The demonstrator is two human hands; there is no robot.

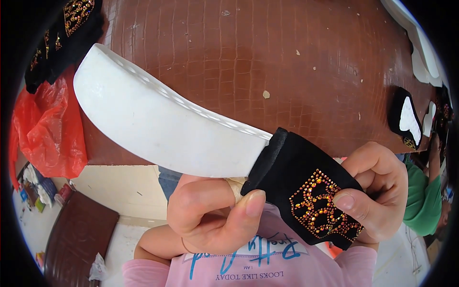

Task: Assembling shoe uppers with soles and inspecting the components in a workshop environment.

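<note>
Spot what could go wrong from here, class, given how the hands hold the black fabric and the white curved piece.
1. The right hand has its thumb on the orange rhinestones; hard pressing might loosen some.
2. The left hand pinches at the edge of the black fabric; a strong pull could stretch it.
3. Neither hand holds the far end of the white curved piece, so it might twist.

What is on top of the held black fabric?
Amber rhinestones dot the black fabric, and the thumb of the right hand rests on it; what lies beneath that thumb is hidden.
</note>
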